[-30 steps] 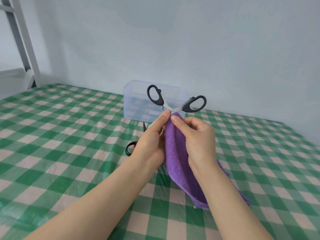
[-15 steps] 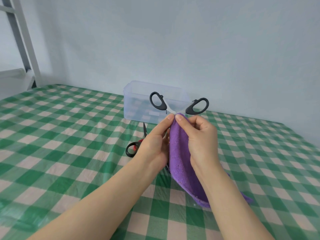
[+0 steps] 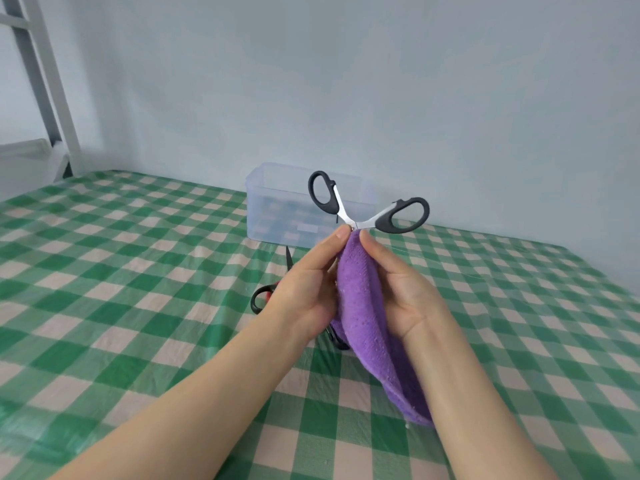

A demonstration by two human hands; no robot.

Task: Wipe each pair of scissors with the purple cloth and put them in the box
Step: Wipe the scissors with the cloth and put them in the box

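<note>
Black-handled scissors stand handles-up and spread apart above the table, their blades hidden inside the purple cloth. My left hand pinches the scissors near the pivot from the left. My right hand pinches the cloth round the blades from the right, and the cloth hangs down under it. Behind the handles stands the clear plastic box. A second pair, the red-and-black scissors, lies on the table, partly hidden by my left hand.
The table wears a green and cream checked tablecloth. A pale wall runs close behind the box. A white metal frame stands at the far left corner.
Both hands slid along the scissors with the cloth: the handles dropped a little half a second ago and now show further above the fingertips again.
</note>
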